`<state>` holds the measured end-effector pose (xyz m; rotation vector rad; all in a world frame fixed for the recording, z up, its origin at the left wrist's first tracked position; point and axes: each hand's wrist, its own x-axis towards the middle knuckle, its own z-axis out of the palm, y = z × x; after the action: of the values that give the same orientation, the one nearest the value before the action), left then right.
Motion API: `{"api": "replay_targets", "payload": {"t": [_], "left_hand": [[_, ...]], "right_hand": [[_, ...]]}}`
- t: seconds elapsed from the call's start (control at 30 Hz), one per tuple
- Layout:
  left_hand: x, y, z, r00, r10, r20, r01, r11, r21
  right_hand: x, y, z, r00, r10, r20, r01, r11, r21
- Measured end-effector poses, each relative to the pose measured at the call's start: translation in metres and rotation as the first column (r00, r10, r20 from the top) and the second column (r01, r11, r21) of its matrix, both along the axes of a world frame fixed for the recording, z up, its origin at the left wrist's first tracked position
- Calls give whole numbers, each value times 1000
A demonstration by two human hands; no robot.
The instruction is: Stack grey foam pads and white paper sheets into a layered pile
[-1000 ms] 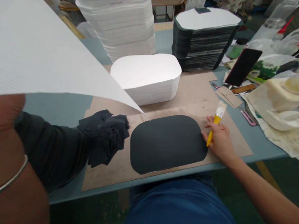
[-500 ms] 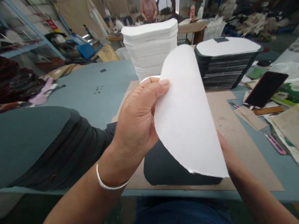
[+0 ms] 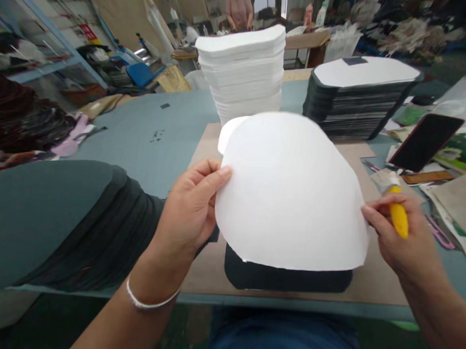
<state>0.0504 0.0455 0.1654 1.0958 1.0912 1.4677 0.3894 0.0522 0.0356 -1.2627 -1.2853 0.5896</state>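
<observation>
White sheet (image 3: pixel 290 193) now spread broad between both hands, over the black piece (image 3: pixel 286 279) – half a sec ago it was curled up into a roll in the left hand alone, w/ the right hand hidden behind it. Left hand (image 3: pixel 192 209) pinches the sheet's left edge, thumb on the near face and fingers (image 3: pixel 202 168) closed behind it; the bracelet (image 3: pixel 148 303) shows at the wrist. Right hand (image 3: pixel 405 241) is in plain view at the sheet's right edge, fingers wrapped round the yellow handle of the brush (image 3: pixel 398 217), bristles pointing up and away, index tip touching the sheet's rim. A sec ago that hand lay down on the black piece's right end w/ the same brush.

Black piece lies flat on the brown card mat (image 3: pixel 379 286) at the near edge of the counter (image 3: pixel 141 133), only its near strip showing under the sheet – position unchanged. Dark pile (image 3: pixel 77 229) sits to the left. Behind: tall white stack (image 3: pixel 244 65), dark stack (image 3: pixel 354 105) topped w/ a white sheet, and a phone (image 3: pixel 426 140) propped at right. A person (image 3: pixel 237 5) stands far back in the room
</observation>
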Motion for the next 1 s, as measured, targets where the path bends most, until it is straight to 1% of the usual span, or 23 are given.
{"api": "replay_targets", "payload": {"t": [0.07, 0.1, 0.17, 0.23, 0.3, 0.37, 0.43, 0.53, 0.63, 0.8, 0.93, 1.0], "left_hand": [[-22, -4, -28, 989, 70, -128, -76, 996, -47], [-31, -8, -44, 974, 89, -206, -104, 993, -63], [-43, -18, -74, 926, 87, -368, -139, 983, -119], [-49, -29, -102, 874, 47, -484, -168, 963, -209], [-50, -39, -126, 840, 8, -542, -194, 938, -286], [-49, -47, -146, 807, -6, -591, -220, 925, -309], [-47, -52, -160, 752, -7, -659, -250, 922, -295], [-44, -55, -173, 642, -56, -764, -284, 909, -305], [-42, -55, -177, 568, -103, -817, -309, 893, -328], [-41, -55, -176, 513, -133, -848, -328, 882, -337], [-42, -55, -177, 505, -153, -850, -321, 880, -350], [-43, -56, -178, 500, -160, -851, -315, 882, -351]], "right_hand": [[10, -10, -1, 995, -67, 74, 69, 997, -18], [12, -16, -2, 990, -77, 116, 81, 996, -32], [11, -29, -10, 971, -65, 228, 80, 995, -57], [6, -39, -22, 938, -35, 346, 65, 995, -75], [2, -45, -38, 909, 18, 416, 40, 991, -129], [0, -49, -56, 886, 73, 457, 26, 978, -205], [0, -50, -71, 861, 109, 497, 31, 964, -265], [2, -51, -87, 809, 120, 575, 55, 959, -277], [3, -51, -91, 759, 114, 642, 57, 969, -241], [-1, -51, -89, 677, 86, 731, 64, 982, -175], [-1, -54, -88, 620, 124, 775, 68, 975, -211], [0, -56, -87, 605, 135, 785, 69, 973, -221]]}}
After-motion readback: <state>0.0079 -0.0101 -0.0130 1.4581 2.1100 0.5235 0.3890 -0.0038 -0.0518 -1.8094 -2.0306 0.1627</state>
